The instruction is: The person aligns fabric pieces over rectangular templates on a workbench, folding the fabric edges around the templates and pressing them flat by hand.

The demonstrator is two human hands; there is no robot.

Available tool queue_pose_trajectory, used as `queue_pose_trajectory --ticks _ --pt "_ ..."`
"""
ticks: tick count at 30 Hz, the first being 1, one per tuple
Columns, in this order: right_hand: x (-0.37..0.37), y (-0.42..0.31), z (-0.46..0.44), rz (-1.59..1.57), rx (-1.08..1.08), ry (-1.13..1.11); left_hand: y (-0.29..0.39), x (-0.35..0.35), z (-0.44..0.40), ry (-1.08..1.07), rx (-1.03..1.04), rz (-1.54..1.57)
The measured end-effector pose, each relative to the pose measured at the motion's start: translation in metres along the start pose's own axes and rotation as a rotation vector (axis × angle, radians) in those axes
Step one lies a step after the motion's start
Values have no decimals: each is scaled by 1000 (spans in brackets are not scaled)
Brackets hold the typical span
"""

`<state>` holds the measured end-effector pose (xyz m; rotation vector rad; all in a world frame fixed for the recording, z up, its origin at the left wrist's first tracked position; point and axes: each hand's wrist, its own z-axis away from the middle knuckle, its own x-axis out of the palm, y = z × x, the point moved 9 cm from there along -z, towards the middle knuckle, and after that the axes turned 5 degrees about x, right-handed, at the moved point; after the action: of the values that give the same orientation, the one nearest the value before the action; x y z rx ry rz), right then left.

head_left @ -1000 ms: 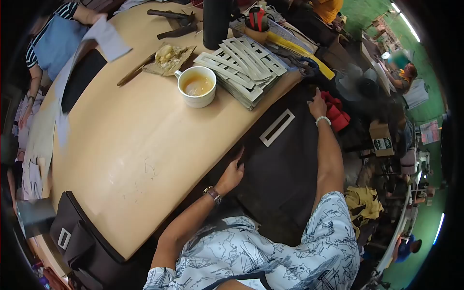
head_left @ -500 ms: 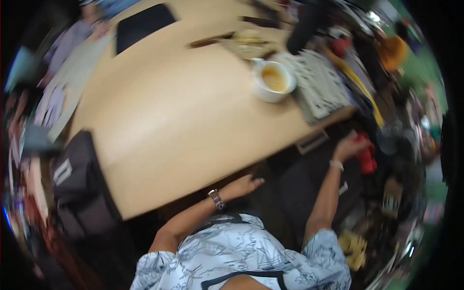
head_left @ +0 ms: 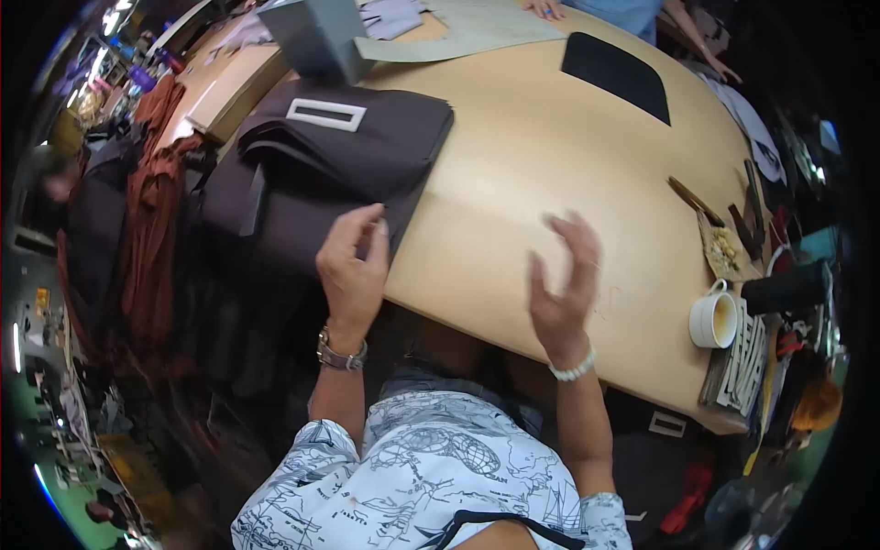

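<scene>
My left hand (head_left: 353, 275) is raised beside the near edge of a stack of dark brown fabric pieces (head_left: 403, 128). Its fingers are bent, with a gap between thumb and forefinger, and I see nothing in it. The top piece bears a white rectangular frame (head_left: 325, 103), and part of the stack is folded over. Over the table's front edge hovers my right hand (head_left: 566, 298), open, fingers curved and apart, slightly blurred and holding nothing. Between the two hands lies the bare wooden tabletop (head_left: 467, 247).
At the right stand a white cup (head_left: 701, 321) with an orange-brown drink and a bundle of pale strips (head_left: 738, 362). A black panel (head_left: 619, 78) lies farther back, near another person's hand (head_left: 545, 7). A grey box (head_left: 316, 41) stands at the back left. A red item (head_left: 687, 495) is low right.
The view has swung left toward the brown stack. My right hand has left the red item at the right and come over the table. My left hand has risen to the stack's edge.
</scene>
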<state>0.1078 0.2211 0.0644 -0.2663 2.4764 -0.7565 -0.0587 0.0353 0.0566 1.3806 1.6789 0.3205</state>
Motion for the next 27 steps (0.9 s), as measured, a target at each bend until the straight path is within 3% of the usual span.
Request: queue_pose_trajectory --ticks 3,6,8,10,11,16,19,23,27 --pt "78 -36 -23 -130 -174 -168 -36 -29 -14 26 85 -298" --pt "121 -69 -22 -252 -228 -282 -86 -17 -37 -107 153 -544" --pt "132 -86 -14 -295 -282 -307 -119 9 -67 -384 16 -637" --pt "138 -90 -8 -277 -301 -316 -108 29 -103 -430 151 -660" --pt "142 -89 -7 -266 -314 -312 -89 28 -118 -148 468 -438" --pt "144 -42 -22 -133 -80 -272 -117 76 -159 -456 319 -400" --pt "140 3 -29 -215 279 -221 -77 60 -137 -261 411 -431" --pt "146 31 -37 -358 464 -159 -53 78 -83 -439 258 -267" --pt "154 40 -34 -427 513 -157 -45 88 -62 -432 350 -363"
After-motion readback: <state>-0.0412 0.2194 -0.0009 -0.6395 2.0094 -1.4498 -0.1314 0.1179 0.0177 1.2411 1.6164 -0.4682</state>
